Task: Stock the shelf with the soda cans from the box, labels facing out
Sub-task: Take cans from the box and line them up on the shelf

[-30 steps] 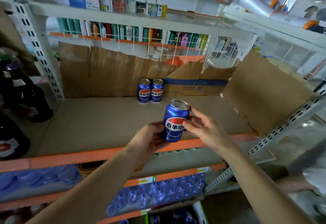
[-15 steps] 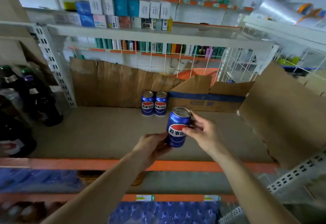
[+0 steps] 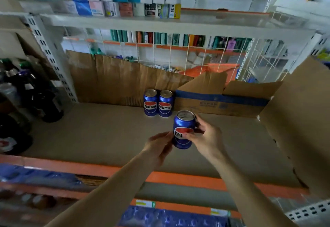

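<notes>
the can (image 3: 184, 129) sits upright at frame centre over the shelf (image 3: 107, 137), pinched between the left hand (image 3: 159, 146) at its lower side and the right hand (image 3: 205, 137), whose thumb crosses the label; with such a light fingertip hold it could slip or tip as it goes down, or end up with the label turned off front, or knock the two cans (image 3: 158, 103) standing at the back just above it. compared with the earlier frame, the can is farther in over the shelf, closer to that pair, and the right thumb now covers part of the label.
</notes>
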